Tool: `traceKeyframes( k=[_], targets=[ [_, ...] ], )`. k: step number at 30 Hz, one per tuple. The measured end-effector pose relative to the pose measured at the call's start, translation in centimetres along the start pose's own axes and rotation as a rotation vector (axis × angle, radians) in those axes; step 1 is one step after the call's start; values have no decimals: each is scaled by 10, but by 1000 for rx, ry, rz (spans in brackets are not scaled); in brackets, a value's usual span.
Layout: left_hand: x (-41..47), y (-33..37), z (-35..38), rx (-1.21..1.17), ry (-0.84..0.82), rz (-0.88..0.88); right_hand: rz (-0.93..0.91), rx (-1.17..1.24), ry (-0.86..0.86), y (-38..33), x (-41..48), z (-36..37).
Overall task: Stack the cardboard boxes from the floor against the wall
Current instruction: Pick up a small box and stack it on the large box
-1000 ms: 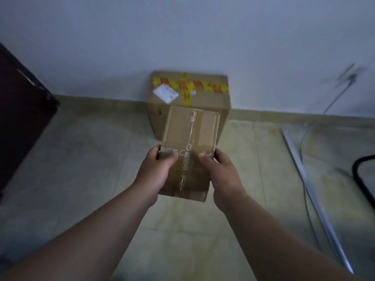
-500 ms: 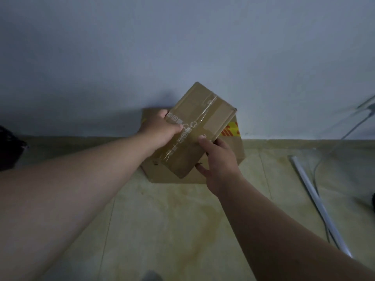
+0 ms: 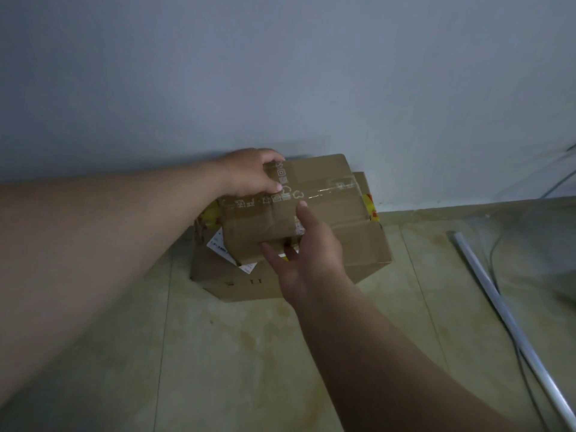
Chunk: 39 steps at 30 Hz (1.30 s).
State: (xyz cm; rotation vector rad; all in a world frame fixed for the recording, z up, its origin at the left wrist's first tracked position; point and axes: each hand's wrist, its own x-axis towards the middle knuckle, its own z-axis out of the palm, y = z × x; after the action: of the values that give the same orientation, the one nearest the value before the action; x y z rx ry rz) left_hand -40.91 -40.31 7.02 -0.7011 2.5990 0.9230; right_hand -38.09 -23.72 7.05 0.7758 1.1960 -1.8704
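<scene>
A large cardboard box [image 3: 352, 247] with yellow and red tape stands on the floor against the white wall. On its top rests a smaller brown box [image 3: 324, 194] sealed with clear printed tape, lying slightly askew. My left hand [image 3: 249, 174] grips the small box at its far left corner. My right hand [image 3: 307, 244] holds its near edge, thumb on top and fingers curled under the front. The small box hides most of the big box's top and its white label.
A long pale metal bar [image 3: 501, 313] lies on the tiled floor [image 3: 233, 353] at the right, with thin cables beside it. The white wall [image 3: 280, 73] fills the upper half of the view.
The small box has come down from tilted in the air onto the top of the big box, turned more level. Both hands moved forward and down with it.
</scene>
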Motion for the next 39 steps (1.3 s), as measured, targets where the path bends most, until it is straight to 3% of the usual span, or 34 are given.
traceKeyframes(
  k=[6, 10, 16, 21, 24, 30, 39],
  targets=[
    [6, -4, -2, 61, -25, 10, 13, 78, 32, 2, -6, 6],
    [-8, 2, 6, 96, 199, 24, 40, 33, 21, 0, -11, -1],
    [-62, 12, 38, -290, 526, -24, -14, -23, 7, 1, -38, -19],
    [-138, 20, 82, -526, 673, -74, -196, -351, -69, 12, -68, -56],
    [-195, 18, 120, -663, 735, -241, -300, -516, -123, 17, -91, -105],
    [-320, 23, 227, -943, 690, -627, -311, -700, -201, 37, -150, -226],
    [-441, 76, 379, -1168, 587, -630, -235, -842, -292, 111, -217, -390]
  ],
)
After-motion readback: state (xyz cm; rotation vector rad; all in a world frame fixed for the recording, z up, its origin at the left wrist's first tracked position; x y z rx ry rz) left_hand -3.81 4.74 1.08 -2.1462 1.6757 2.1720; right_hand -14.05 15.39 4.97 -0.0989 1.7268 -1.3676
